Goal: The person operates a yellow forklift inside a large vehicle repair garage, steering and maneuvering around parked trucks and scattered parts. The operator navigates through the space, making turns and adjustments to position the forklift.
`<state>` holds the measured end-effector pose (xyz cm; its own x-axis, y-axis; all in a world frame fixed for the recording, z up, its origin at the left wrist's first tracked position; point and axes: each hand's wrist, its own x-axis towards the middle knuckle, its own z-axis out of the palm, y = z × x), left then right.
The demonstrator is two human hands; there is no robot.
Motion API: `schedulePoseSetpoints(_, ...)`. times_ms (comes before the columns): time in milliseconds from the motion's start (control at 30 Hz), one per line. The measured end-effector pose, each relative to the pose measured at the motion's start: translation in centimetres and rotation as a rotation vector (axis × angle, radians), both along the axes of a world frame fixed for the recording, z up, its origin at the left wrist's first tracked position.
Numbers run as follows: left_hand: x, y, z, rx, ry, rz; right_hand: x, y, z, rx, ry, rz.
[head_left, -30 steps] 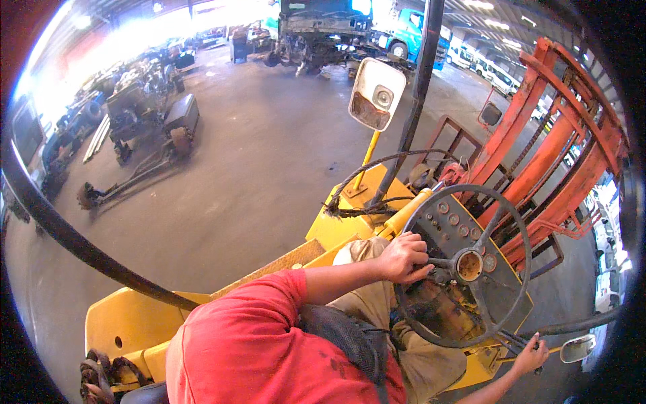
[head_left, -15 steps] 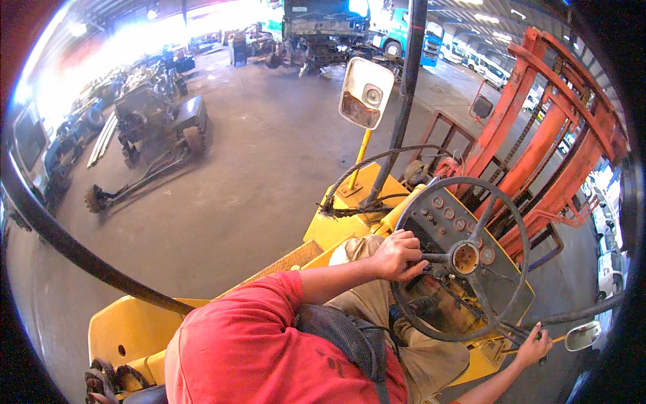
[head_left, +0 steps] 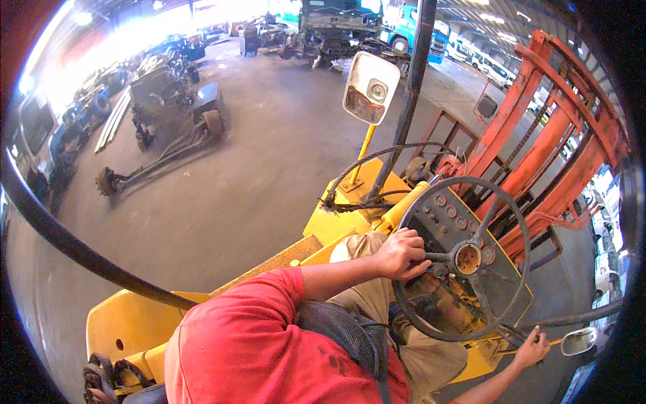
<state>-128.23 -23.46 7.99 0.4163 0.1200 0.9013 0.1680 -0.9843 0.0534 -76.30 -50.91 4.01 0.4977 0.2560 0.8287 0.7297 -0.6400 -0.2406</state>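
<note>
I sit in a yellow forklift with a large dark steering wheel [head_left: 523, 273] in front of me. My left hand [head_left: 402, 254] is closed on the left part of the wheel, at the end of a spoke; whether it grips a knob or the rim is hidden. My right hand [head_left: 533, 349] is low at the right, its fingers curled round a dark lever [head_left: 515, 334] beside the dash, most of the grip hidden under the palm. Behind the wheel lies a worn instrument panel [head_left: 441, 229] with several round gauges.
An orange-red lift mast [head_left: 518, 175] rises ahead on the right. Mirrors stand at the left post [head_left: 369, 87] and the lower right [head_left: 579, 341]. Over the concrete floor [head_left: 256, 155], a loose axle [head_left: 161, 158] and vehicle parts lie left. A stripped truck [head_left: 340, 30] stands far ahead.
The axle, parts and stripped truck have shifted to the right against the forklift's frame. Both hands keep their places. My dark shoe shows less below the wheel.
</note>
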Motion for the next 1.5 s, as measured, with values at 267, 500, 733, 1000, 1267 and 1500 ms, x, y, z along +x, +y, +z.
schedulePoseSetpoints(267, 2.8, -1.6, -1.4, 0.022, -0.013, 0.027, 3.9, -0.6, -1.7, 0.050, -0.044, 0.032)
schedulePoseSetpoints(500, 4.7, -2.7, -2.9, 0.018, -0.006, 0.073, 6.6, 0.7, -3.4, 0.124, -0.107, 0.104)
schedulePoseSetpoints(733, 6.4, -4.1, -3.8, 0.037, -0.036, 0.073, 9.1, 1.2, -4.5, 0.084, -0.050, 0.094)
schedulePoseSetpoints(1000, 8.2, -5.2, -4.5, 0.029, -0.035, 0.104, 11.7, 1.5, -5.2, 0.107, -0.043, 0.104)
schedulePoseSetpoints(1267, 10.6, -8.0, -6.4, -0.025, 0.011, 0.082, 14.0, 1.6, -5.1, 0.018, -0.033, 0.092)
schedulePoseSetpoints(1500, 11.0, -9.1, -5.5, -0.105, 0.235, -0.228, 15.1, 1.2, -3.6, -0.140, 0.105, 0.077)
